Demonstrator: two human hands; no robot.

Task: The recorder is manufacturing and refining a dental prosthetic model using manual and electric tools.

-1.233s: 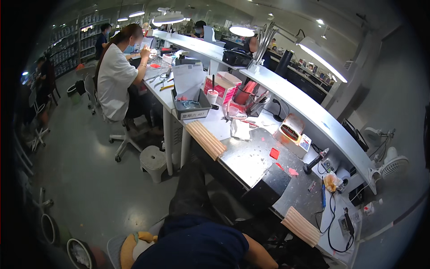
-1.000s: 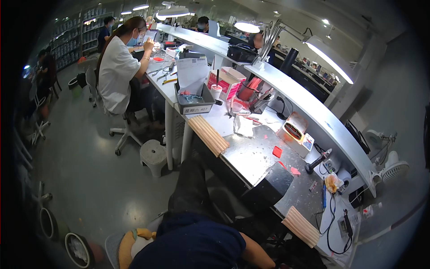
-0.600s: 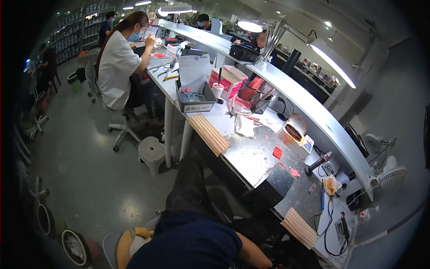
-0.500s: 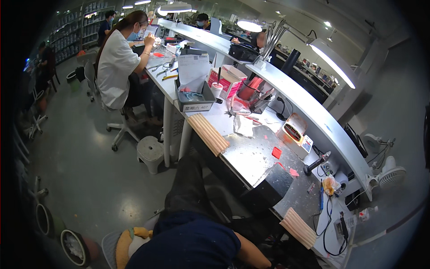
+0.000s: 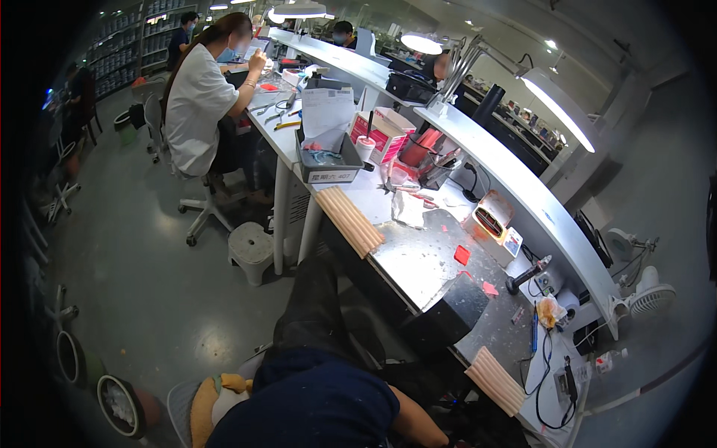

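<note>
Black box [image 5: 447, 317] overhangs the counter's [image 5: 418, 257] near edge, bare metal beside it. Both hands are out of view, so their grip cannot be told.

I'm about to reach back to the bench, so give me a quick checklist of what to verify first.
1. Own hands in sight: not ok, neither shows; only a bare forearm at the lower edge.
2. Metal work plate free to work on: ok, bare but for red bits.
3. Small heater on: ok, it glows.
4. Grey tray away from the plate: ok.
5. Seated co-worker apart: ok.
</note>
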